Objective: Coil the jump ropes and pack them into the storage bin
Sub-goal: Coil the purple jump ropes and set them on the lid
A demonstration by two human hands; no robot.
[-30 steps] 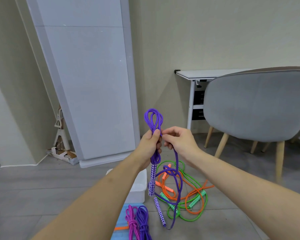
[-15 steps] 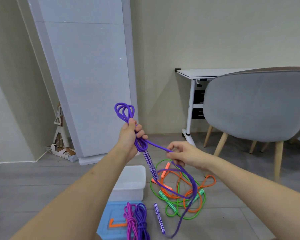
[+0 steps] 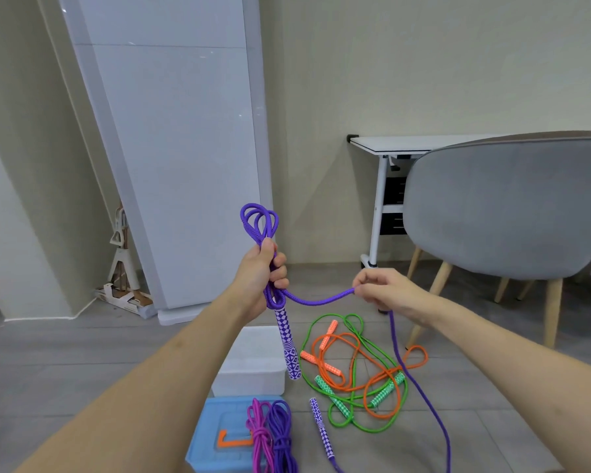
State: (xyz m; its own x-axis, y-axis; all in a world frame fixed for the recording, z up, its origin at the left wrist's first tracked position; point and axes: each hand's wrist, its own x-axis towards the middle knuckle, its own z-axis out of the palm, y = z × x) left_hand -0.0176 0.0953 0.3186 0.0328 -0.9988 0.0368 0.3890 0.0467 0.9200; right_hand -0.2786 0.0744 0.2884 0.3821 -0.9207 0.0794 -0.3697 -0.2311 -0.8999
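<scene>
Purple jump rope (image 3: 316, 299): braided cord, soft and limp, light, sags between the hands; stiff patterned handle (image 3: 288, 343) hangs below the fist, second handle (image 3: 321, 426) lies on the floor. Best held at the gathered neck just above the handle, where the loops bunch; the free tail needs tension or it will likely slip loose. Left hand (image 3: 258, 279) raised at mid-frame, grip clamped round the bunched loops, which stick up above the thumb. Right hand (image 3: 386, 291) level and to the right, grip pinching the free cord and pulling it sideways; the tail drops past it to the floor. Green rope (image 3: 350, 380) and orange rope (image 3: 355, 367) tangled on the floor, uncoiled. White storage bin (image 3: 253, 370) below the left forearm; blue lid (image 3: 219, 435) carries two coiled ropes (image 3: 272, 435).
</scene>
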